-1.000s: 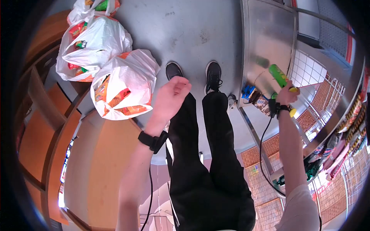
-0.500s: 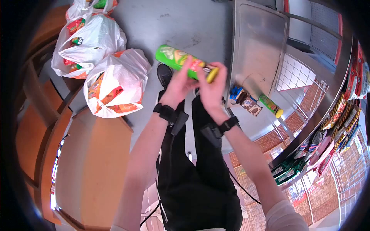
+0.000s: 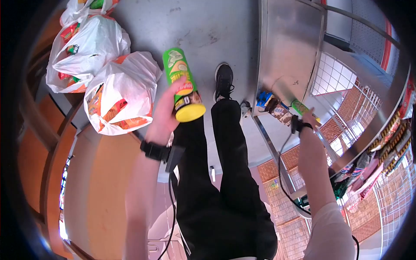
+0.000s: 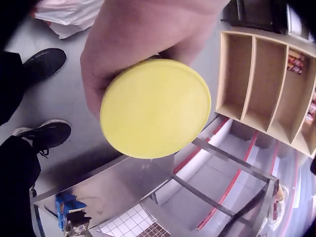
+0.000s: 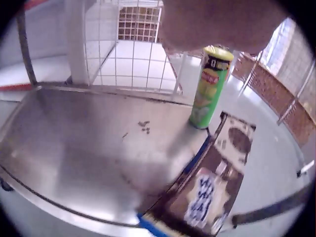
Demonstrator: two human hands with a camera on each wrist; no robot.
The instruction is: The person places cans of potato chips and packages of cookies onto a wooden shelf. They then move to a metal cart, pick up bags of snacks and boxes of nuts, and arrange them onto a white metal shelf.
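My left hand [image 3: 166, 113] grips a green chip can [image 3: 177, 65] around its middle, above the floor in front of my legs. Its yellow lid [image 4: 155, 108] faces the left wrist camera and hides most of the fingers there. On the right, my right hand [image 3: 309, 118] reaches over a second green chip can [image 5: 207, 94], which stands upright at the corner of a metal cart [image 5: 89, 133]. The fingers look extended, right at that can's yellow lid. A brown snack package [image 5: 202, 197] lies beside it, with a blue package [image 3: 264, 99] close by.
Several white plastic bags [image 3: 125, 82] filled with snack packs stand on the floor at left, by a wooden shelf unit [image 3: 106, 173]. A metal rack with hanging snack packs [image 3: 381, 147] rises at far right. A white wire grid [image 5: 133, 59] borders the cart.
Both hands were on the green can half a second ago. Now my left hand alone holds it, lid turned toward me, and my right hand has moved right to the second can.
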